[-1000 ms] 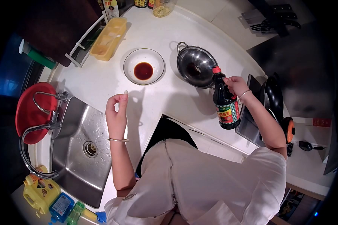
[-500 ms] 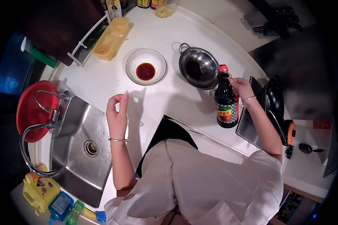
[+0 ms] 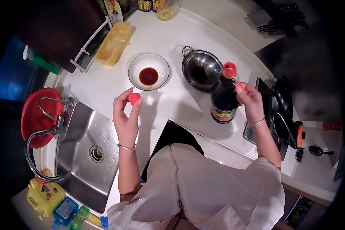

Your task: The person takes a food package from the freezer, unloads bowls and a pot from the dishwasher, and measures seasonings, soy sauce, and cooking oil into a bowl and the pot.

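My right hand grips a large soy sauce bottle by its red-edged handle. The bottle leans, its open red mouth toward me and its label partly turned away. Between the thumb and fingers of my left hand is a small red bottle cap. Just beyond that hand, a white bowl holds a pool of dark brown liquid. Beside the bottle stands a steel bowl with a loop handle, with something dark at its bottom; the bottle hides part of its right rim.
On the left are a steel sink, a tap and a red basin. Detergent bottles stand near the sink's front. A yellow tray sits at the back. To the right are a black pan and hanging knives.
The bottle has come up and tipped so its mouth faces me. My left hand has turned, bringing the red cap into sight. The view has shifted slightly.
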`<state>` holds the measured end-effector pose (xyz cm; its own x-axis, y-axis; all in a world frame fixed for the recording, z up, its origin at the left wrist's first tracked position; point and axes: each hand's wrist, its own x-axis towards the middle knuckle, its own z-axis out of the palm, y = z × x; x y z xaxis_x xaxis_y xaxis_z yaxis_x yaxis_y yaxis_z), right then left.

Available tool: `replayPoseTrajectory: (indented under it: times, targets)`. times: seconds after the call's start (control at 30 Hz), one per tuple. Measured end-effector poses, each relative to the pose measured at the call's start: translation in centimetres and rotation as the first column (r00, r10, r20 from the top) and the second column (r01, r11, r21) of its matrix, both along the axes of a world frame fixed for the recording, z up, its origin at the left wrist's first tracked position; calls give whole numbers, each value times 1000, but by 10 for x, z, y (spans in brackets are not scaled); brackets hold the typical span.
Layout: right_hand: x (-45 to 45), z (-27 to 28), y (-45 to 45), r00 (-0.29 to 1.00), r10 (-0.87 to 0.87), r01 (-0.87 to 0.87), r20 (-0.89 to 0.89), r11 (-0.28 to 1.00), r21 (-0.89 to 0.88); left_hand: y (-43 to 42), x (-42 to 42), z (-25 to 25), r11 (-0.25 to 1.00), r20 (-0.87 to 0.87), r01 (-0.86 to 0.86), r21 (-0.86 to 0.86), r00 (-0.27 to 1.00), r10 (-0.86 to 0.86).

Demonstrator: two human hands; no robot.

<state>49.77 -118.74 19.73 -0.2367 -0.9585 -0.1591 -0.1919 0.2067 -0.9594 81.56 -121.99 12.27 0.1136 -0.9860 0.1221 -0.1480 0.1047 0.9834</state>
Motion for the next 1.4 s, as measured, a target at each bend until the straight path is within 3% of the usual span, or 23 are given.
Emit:
replayPoseTrajectory:
  times: [0.07, 0.17, 0.23, 0.3, 0.37, 0.4, 0.43, 0.5, 0.57, 0.63, 0.83, 0.9, 1.07, 1.27, 1.4]
  targets:
    - [13, -3, 3, 992, 78, -78, 104, 997, -11, 3, -9, 14, 997, -88, 12, -78, 996, -19]
    - [36, -19, 2, 980, 159, -154, 120, 987, -47, 4, -24, 39, 978, -157, 16, -208, 986, -50]
    - [55, -31, -1, 941, 277, -253, 195, 957, -139, 4, -26, 49, 966, -133, 46, -255, 988, -82]
    - [73, -40, -9, 897, 424, -395, 126, 896, -204, 3, -26, 56, 933, -16, 103, -344, 993, -115]
    - [90, -50, -15, 860, 482, -453, 169, 872, -185, 3, -24, 64, 931, 61, 123, -343, 992, -109]
    - [99, -56, -17, 816, 475, -460, 330, 879, -128, 3, -22, 66, 932, 129, 130, -337, 987, -91]
    - [107, -61, -18, 813, 481, -460, 328, 876, -145, 4, -19, 67, 932, 138, 132, -338, 986, -89]
    - [120, -66, -21, 759, 506, -499, 409, 856, -134, 6, -13, 68, 941, 330, 121, -315, 944, -11]
    - [130, -72, -26, 706, 534, -510, 465, 839, -189, 8, -7, 67, 941, 368, 100, -325, 930, 28]
    - [138, -73, -30, 671, 629, -576, 392, 775, -258, 12, 0, 66, 955, 379, 48, -291, 923, 69]
    - [152, -75, -34, 675, 662, -616, 325, 748, -245, 24, 13, 72, 962, 470, 9, -274, 874, 125]
    - [156, -80, -36, 695, 629, -583, 349, 777, -238, 26, 15, 75, 956, 579, 59, -288, 806, 125]
    - [156, -83, -36, 665, 658, -608, 353, 752, -255, 20, 19, 81, 942, 623, 173, -286, 781, 45]
    - [157, -85, -34, 656, 635, -598, 408, 767, -233, 15, 12, 96, 943, 836, 208, -261, 538, 112]
    - [153, -89, -31, 651, 634, -598, 418, 767, -232, 11, 8, 104, 951, 843, 270, -152, 538, -18]
